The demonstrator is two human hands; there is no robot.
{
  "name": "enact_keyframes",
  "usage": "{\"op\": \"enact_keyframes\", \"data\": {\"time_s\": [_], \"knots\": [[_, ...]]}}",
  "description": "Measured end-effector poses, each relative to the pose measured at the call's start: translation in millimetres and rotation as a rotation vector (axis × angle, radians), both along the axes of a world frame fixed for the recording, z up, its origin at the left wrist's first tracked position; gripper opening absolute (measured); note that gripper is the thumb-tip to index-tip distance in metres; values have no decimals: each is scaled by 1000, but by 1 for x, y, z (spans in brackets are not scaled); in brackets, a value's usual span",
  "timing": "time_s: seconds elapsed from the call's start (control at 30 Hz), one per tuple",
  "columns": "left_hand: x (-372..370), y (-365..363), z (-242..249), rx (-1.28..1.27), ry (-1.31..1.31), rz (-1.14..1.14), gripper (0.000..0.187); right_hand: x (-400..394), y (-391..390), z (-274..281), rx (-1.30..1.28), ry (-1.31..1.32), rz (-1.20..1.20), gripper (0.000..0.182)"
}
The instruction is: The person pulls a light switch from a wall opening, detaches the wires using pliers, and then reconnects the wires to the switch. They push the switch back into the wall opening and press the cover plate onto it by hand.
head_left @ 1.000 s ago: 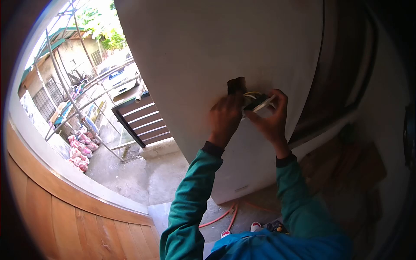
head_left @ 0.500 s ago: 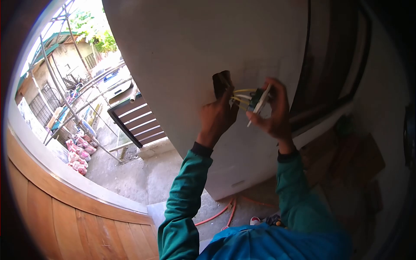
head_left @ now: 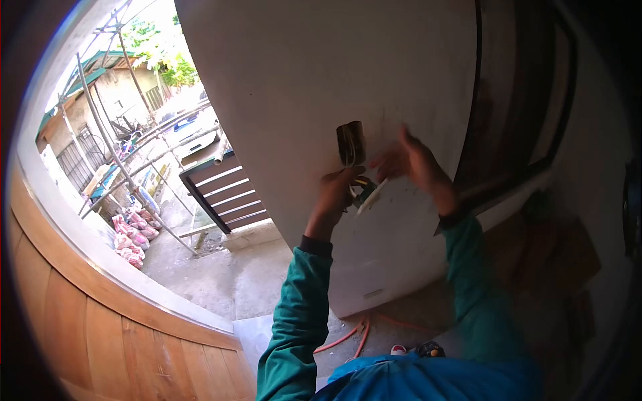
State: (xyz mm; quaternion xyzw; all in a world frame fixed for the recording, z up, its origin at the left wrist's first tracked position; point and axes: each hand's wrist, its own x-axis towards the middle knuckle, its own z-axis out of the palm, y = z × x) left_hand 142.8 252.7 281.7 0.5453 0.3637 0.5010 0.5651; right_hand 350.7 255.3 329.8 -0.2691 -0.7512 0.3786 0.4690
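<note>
A rectangular opening (head_left: 345, 142) in the white wall has wires (head_left: 350, 159) coming out of it. Just below, the fingers of my left hand (head_left: 334, 197) are closed on these wires. From them hangs a white wall plate (head_left: 372, 198), tilted, with a dark green device (head_left: 363, 194) on its back. My right hand (head_left: 420, 166) is a little blurred, beside and above the plate, its fingers apart and holding nothing.
A dark-framed window (head_left: 515, 100) is set in the wall on the right. Wooden panelling (head_left: 127, 334) fills the lower left. Outside are a slatted gate (head_left: 231, 194), poles and filled sacks (head_left: 130, 237). An orange cord (head_left: 363, 334) lies on the floor.
My right hand has let go of the wall plate and opened, moving up from it. The plate has dropped lower and hangs closer to my left hand, which has moved down from the opening.
</note>
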Motion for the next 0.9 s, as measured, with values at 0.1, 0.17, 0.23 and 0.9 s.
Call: {"op": "enact_keyframes", "data": {"time_s": [0.1, 0.17, 0.23, 0.9], "knots": [[-15, -15, 23, 104, 329, 26, 31, -26, 2, 36, -76, -370, -301, 39], [-16, -9, 18, 201, 284, 29, 31, -53, -6, 53, 160, -906, -352, 33], [-18, -3, 13, 290, 234, 22, 31, -73, 27, 30, 233, -779, -542, 27], [4, 0, 20, 192, 73, -29, 36, -62, 7, 54, 242, -630, -534, 28]]}}
